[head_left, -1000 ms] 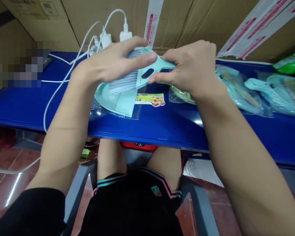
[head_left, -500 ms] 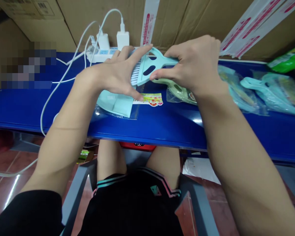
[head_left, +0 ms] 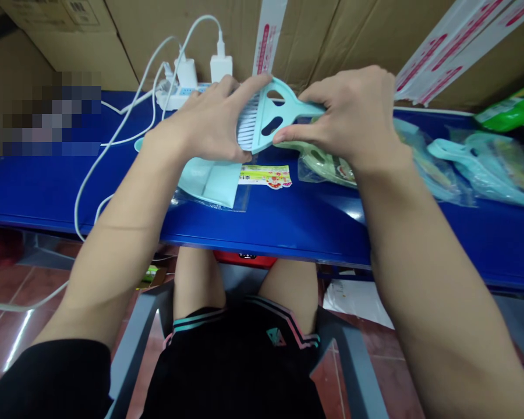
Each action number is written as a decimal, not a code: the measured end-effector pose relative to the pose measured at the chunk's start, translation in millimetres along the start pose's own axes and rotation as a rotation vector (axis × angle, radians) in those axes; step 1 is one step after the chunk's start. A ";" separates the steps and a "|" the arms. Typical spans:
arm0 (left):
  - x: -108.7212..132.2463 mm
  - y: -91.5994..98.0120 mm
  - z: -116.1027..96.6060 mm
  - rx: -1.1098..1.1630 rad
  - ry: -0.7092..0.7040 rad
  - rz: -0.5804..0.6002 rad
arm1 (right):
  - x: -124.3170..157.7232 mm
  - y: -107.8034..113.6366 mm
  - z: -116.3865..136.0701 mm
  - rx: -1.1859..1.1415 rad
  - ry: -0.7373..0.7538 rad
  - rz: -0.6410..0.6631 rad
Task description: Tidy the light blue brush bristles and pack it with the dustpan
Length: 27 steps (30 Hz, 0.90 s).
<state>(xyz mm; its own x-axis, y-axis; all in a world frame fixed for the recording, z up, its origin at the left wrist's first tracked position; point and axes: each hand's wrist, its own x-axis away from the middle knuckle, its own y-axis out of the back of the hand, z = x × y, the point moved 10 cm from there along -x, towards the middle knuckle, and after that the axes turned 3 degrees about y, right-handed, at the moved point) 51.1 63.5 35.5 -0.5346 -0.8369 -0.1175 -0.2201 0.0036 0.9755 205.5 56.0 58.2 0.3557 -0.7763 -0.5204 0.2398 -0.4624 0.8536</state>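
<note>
A small mint-green hand brush (head_left: 273, 113) with white bristles is held above the blue table (head_left: 288, 221). My right hand (head_left: 353, 119) pinches its handle between thumb and fingers. My left hand (head_left: 212, 125) wraps over the bristle end, thumb below and fingers on top. Under the hands a mint-green dustpan (head_left: 207, 180) lies in a clear bag with a colourful label card (head_left: 264, 174). A pale green bagged set (head_left: 327, 163) lies just beneath my right hand.
More bagged brush sets (head_left: 475, 163) lie along the table to the right. A white power strip with chargers (head_left: 196, 78) and white cables (head_left: 109, 145) sits at the back left. Cardboard boxes (head_left: 332, 35) stand behind the table. A green packet (head_left: 510, 107) is far right.
The brush has come up off the dustpan and turned. My left hand has shifted from lying flat over the bristles to gripping the bristle end; my right hand keeps the handle.
</note>
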 end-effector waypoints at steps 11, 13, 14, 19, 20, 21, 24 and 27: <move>-1.8 -3.7 4.4 0.039 -0.095 -0.025 | 3.4 2.7 -3.6 -0.024 0.070 -0.052; -2.6 -3.3 5.3 0.052 -0.078 -0.037 | 2.7 4.5 -4.8 -0.030 0.061 -0.060; -3.0 -2.9 4.9 0.061 -0.075 -0.047 | 2.5 5.6 -5.9 -0.033 0.050 -0.065; -5.6 -6.0 0.2 0.001 -0.044 -0.073 | 0.9 2.4 -10.3 -0.104 0.025 -0.034; -5.9 -6.0 -0.7 -0.018 -0.031 -0.082 | 0.5 2.3 -11.5 -0.129 0.017 -0.045; -6.1 -6.1 -1.7 -0.031 -0.018 -0.088 | 0.2 2.7 -12.8 -0.154 0.006 -0.063; -6.0 -3.8 -3.6 -0.038 0.009 -0.113 | 0.2 3.3 -12.1 -0.202 -0.017 -0.104; -5.8 0.6 -1.1 -0.011 0.023 -0.142 | 1.3 5.8 -6.6 -0.225 -0.027 -0.129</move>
<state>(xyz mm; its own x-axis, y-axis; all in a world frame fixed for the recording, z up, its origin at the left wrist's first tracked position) 55.0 67.8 37.0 -0.4800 -0.8409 -0.2500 -0.2830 -0.1213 0.9514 213.3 55.1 62.4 0.2850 -0.7296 -0.6216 0.4778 -0.4540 0.7520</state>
